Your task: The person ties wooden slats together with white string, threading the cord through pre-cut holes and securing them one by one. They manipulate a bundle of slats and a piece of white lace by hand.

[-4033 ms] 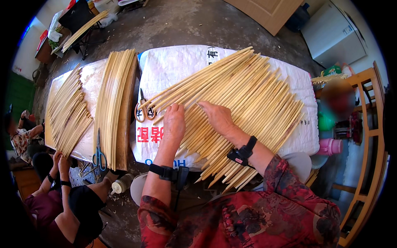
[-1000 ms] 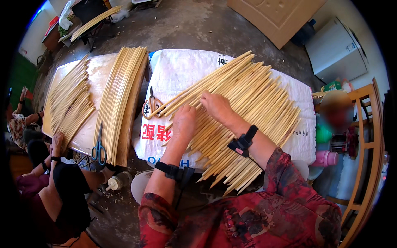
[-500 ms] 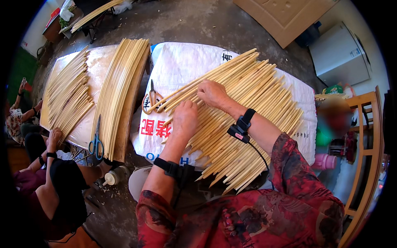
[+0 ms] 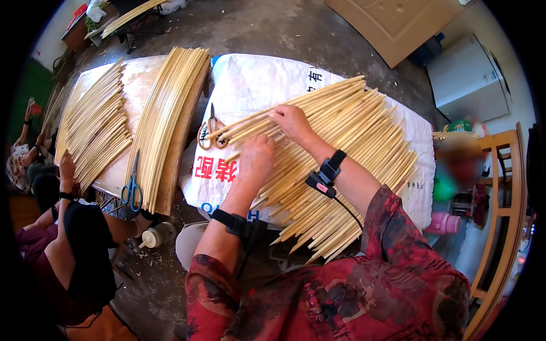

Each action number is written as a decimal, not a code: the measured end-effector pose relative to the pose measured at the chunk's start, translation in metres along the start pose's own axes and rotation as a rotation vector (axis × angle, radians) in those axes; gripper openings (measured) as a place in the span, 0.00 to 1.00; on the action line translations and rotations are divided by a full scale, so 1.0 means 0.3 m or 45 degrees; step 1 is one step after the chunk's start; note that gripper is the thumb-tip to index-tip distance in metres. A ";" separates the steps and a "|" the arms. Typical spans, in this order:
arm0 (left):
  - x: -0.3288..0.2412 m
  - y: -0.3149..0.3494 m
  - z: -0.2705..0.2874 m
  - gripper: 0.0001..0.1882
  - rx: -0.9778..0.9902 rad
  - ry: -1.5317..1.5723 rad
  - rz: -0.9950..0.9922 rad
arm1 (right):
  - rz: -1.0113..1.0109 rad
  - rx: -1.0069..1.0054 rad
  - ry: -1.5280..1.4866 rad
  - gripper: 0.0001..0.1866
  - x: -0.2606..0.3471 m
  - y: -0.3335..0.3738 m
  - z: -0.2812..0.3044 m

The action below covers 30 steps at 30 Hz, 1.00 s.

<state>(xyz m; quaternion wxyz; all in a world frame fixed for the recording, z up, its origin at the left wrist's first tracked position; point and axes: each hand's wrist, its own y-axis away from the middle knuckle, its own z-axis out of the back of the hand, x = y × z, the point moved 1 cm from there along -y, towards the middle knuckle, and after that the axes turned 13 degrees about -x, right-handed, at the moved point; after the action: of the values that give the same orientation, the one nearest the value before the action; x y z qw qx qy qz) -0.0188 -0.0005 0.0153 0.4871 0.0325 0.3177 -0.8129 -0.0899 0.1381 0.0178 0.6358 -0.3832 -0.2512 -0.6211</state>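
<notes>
A broad layer of pale, thin wooden sticks (image 4: 347,153), many with tapered ends, lies slantwise across a white woven sack (image 4: 250,74). My right hand (image 4: 293,122) has its fingers closed on the sticks along the far edge of the layer. Just nearer and to the left, my left hand (image 4: 257,159) is curled over the sticks' left ends, its fingertips partly hidden. A pair of scissors (image 4: 212,132) with brown handles lies left of my hands, and the tip of one stick reaches over its handle.
To the left, a wooden board (image 4: 85,82) bears a long bundle of sticks (image 4: 165,113), a looser fan of sticks (image 4: 96,128) and blue-handled scissors (image 4: 133,190). Co-workers sit beyond it. A wooden chair (image 4: 500,210) and pink container (image 4: 445,223) stand at right.
The sticks at the layer's far edge have shifted and lie closer together, one now over the scissors' handle. My right hand moved slightly left. A co-worker's hand lifted from the left fan.
</notes>
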 end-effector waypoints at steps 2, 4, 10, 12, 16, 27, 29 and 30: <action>0.008 0.005 -0.004 0.03 -0.021 -0.054 -0.008 | -0.268 0.114 -0.246 0.11 -0.014 -0.012 0.016; -0.001 0.020 -0.013 0.03 -0.031 -0.090 0.029 | -0.507 0.235 -0.538 0.10 0.028 -0.013 0.062; -0.032 0.004 -0.009 0.11 -0.137 -0.223 0.036 | -0.544 0.326 -0.602 0.09 0.027 -0.030 0.088; -0.036 0.002 -0.010 0.14 -0.210 -0.229 0.004 | -0.514 0.322 -0.631 0.09 0.026 -0.036 0.080; -0.032 0.005 -0.008 0.17 -0.157 -0.230 -0.009 | -0.618 0.297 -0.681 0.08 0.036 -0.046 0.072; -0.032 0.003 -0.020 0.15 -0.132 -0.108 0.034 | -0.711 0.073 -0.928 0.07 0.001 -0.070 0.025; -0.039 -0.001 -0.018 0.16 -0.086 -0.137 0.044 | -0.703 0.068 -0.931 0.07 -0.002 -0.069 0.020; -0.050 -0.003 -0.011 0.16 -0.041 -0.168 0.059 | -0.686 0.066 -0.908 0.07 -0.002 -0.069 0.016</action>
<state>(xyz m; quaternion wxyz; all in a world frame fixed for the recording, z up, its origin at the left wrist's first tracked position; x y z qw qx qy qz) -0.0124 0.0132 0.0185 0.5263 -0.0216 0.2971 -0.7964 -0.1097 0.1437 0.0239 0.3342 -0.4782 -0.5612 -0.5871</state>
